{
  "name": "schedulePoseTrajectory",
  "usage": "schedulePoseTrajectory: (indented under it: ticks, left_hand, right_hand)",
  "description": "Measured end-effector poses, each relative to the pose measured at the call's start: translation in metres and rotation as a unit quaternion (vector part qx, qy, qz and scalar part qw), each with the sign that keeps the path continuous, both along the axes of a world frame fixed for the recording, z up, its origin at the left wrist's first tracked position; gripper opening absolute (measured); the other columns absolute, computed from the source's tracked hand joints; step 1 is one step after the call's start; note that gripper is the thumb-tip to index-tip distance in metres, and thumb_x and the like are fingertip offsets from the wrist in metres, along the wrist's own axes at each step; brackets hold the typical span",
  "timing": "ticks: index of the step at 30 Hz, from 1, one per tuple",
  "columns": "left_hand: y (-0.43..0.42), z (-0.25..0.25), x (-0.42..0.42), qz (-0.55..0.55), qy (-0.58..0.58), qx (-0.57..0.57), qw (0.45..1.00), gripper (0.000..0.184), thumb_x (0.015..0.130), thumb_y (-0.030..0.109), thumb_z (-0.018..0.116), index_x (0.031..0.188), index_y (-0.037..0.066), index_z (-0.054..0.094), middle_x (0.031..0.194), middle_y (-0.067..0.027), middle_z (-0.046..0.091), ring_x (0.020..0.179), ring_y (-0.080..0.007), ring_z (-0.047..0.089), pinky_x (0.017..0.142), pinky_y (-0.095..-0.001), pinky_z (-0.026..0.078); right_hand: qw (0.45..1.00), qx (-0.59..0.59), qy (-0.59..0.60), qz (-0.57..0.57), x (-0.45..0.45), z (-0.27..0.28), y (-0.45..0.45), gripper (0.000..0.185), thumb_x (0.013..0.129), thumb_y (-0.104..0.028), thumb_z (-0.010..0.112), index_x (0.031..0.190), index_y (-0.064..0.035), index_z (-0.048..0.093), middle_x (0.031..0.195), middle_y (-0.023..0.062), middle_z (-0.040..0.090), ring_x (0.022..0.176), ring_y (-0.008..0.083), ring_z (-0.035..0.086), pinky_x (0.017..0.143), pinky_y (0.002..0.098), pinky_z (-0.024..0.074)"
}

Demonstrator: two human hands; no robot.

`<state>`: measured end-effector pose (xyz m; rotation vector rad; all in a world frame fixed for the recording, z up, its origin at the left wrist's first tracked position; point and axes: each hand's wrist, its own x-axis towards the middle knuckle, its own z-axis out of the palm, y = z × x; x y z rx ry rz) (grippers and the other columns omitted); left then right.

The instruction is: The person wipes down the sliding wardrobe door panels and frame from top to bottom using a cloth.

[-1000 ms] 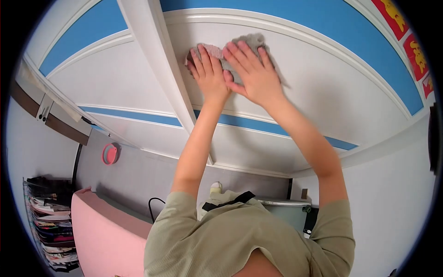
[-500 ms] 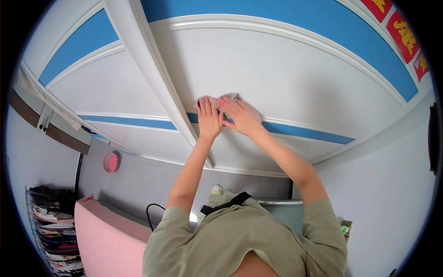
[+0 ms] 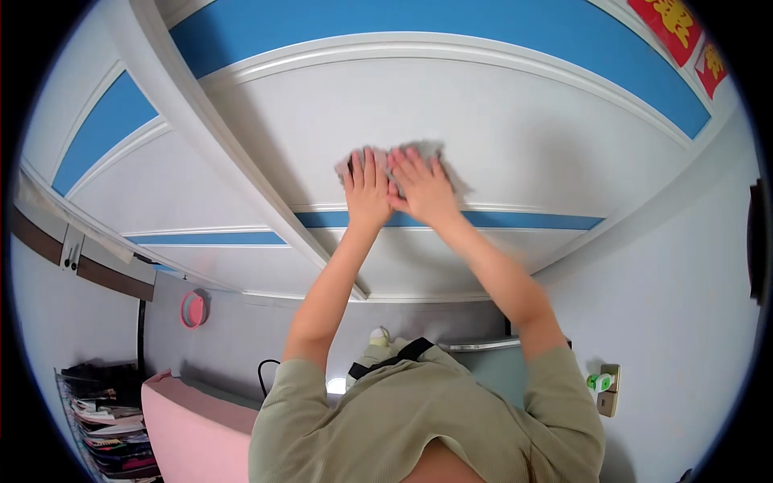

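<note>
White panel (image 3: pixel 547 121) with blue bands fills the front; raised divider (image 3: pixel 217 145) stands to its left, red-and-gold decorations (image 3: pixel 670 28) top right. Grey-and-pinkish cloth (image 3: pixel 432 148) lies on the white area just above the narrow blue strip (image 3: pixel 531 220), partly covered by both hands; cannot tell if one piece or two. Left hand (image 3: pixel 368 197) and right hand (image 3: pixel 425 191) side by side, fingers extended flat over cloth. Pink basin (image 3: pixel 184 312) on floor, pink-covered furniture (image 3: pixel 201 431) lower left, socket (image 3: pixel 609 402) lower right.
</note>
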<state>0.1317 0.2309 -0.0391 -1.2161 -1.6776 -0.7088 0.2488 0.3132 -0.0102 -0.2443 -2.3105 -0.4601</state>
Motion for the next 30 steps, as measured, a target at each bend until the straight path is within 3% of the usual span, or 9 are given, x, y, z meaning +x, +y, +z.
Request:
schedulePoseTrajectory:
  ticks: [2,6,15,18,19,23,26,29,30]
  left_hand:
    - [-0.010,-0.053,0.003,0.000,-0.028,-0.089,0.996,0.054,0.086,0.031,0.043,0.127,-0.004,0.043,0.135,-0.0214,0.039,0.126,-0.0428,0.033,0.099,-0.0545,0.026]
    - [-0.016,-0.066,0.011,0.025,-0.072,-0.175,0.982,0.055,0.086,0.033,0.043,0.127,-0.005,0.043,0.135,-0.0229,0.038,0.125,-0.0439,0.033,0.100,-0.0540,0.026]
    - [0.040,0.126,0.054,-0.019,0.015,0.057,0.998,0.051,0.082,0.026,0.043,0.124,-0.002,0.047,0.138,-0.0172,0.038,0.128,-0.0380,0.033,0.098,-0.0512,0.027]
    - [0.053,0.102,0.057,-0.040,0.058,0.012,0.997,0.055,0.082,0.026,0.043,0.128,-0.004,0.042,0.140,-0.0208,0.033,0.130,-0.0423,0.028,0.100,-0.0565,0.022]
    - [0.054,0.087,0.062,-0.011,0.067,0.017,0.998,0.046,0.081,0.027,0.045,0.119,0.004,0.054,0.133,-0.0092,0.046,0.127,-0.0303,0.038,0.096,-0.0481,0.030]
    - [0.054,0.001,0.069,-0.060,0.075,-0.081,0.992,0.042,0.082,0.026,0.048,0.119,0.008,0.056,0.131,-0.0053,0.049,0.123,-0.0252,0.042,0.093,-0.0453,0.034]
    - [0.049,-0.050,0.074,-0.077,0.042,-0.137,0.987,0.043,0.083,0.026,0.049,0.120,0.006,0.054,0.132,-0.0072,0.048,0.124,-0.0269,0.041,0.094,-0.0464,0.034]
    - [0.047,-0.056,0.079,-0.089,0.012,-0.165,0.982,0.052,0.084,0.028,0.045,0.125,-0.003,0.046,0.136,-0.0190,0.040,0.125,-0.0388,0.036,0.101,-0.0539,0.025]
    - [0.047,-0.045,0.084,-0.085,0.002,-0.157,0.984,0.051,0.084,0.027,0.046,0.125,-0.002,0.047,0.136,-0.0178,0.040,0.126,-0.0373,0.036,0.100,-0.0524,0.027]
  right_hand:
    - [0.999,-0.030,-0.020,0.018,0.007,-0.056,0.001,0.071,0.079,-0.052,0.052,0.138,-0.0154,0.036,0.146,0.0000,0.028,0.134,0.0174,0.025,0.105,0.0421,0.0233]
    - [0.996,-0.072,-0.031,0.039,0.014,-0.068,-0.003,0.074,0.078,-0.052,0.054,0.138,-0.0126,0.035,0.145,0.0013,0.029,0.135,0.0182,0.025,0.105,0.0427,0.0249]
    - [0.984,-0.037,0.176,0.012,0.034,0.105,0.022,0.071,0.076,-0.047,0.053,0.135,-0.0095,0.040,0.144,0.0059,0.032,0.133,0.0237,0.027,0.106,0.0469,0.0194]
    - [0.985,-0.039,0.165,-0.013,0.048,0.077,0.038,0.070,0.077,-0.048,0.052,0.134,-0.0087,0.041,0.143,0.0064,0.033,0.133,0.0251,0.028,0.105,0.0489,0.0186]
    - [0.991,-0.035,0.132,-0.014,0.051,0.054,0.046,0.076,0.080,-0.051,0.047,0.137,-0.0023,0.033,0.145,0.0145,0.027,0.134,0.0346,0.023,0.103,0.0580,0.0157]
    - [0.990,-0.064,0.107,-0.060,0.066,-0.053,0.054,0.079,0.080,-0.053,0.048,0.135,0.0015,0.034,0.145,0.0171,0.025,0.134,0.0364,0.021,0.102,0.0593,0.0170]
    - [0.991,-0.053,0.110,-0.053,0.071,-0.108,0.055,0.077,0.080,-0.053,0.048,0.134,0.0014,0.036,0.144,0.0181,0.026,0.134,0.0354,0.022,0.102,0.0572,0.0189]
    - [0.993,-0.051,0.097,-0.044,0.078,-0.105,0.054,0.077,0.080,-0.052,0.049,0.134,0.0011,0.037,0.144,0.0176,0.028,0.134,0.0340,0.023,0.102,0.0542,0.0200]
    - [0.993,-0.061,0.098,-0.036,0.081,-0.095,0.053,0.076,0.080,-0.052,0.049,0.134,0.0010,0.037,0.144,0.0172,0.028,0.134,0.0335,0.023,0.103,0.0532,0.0200]
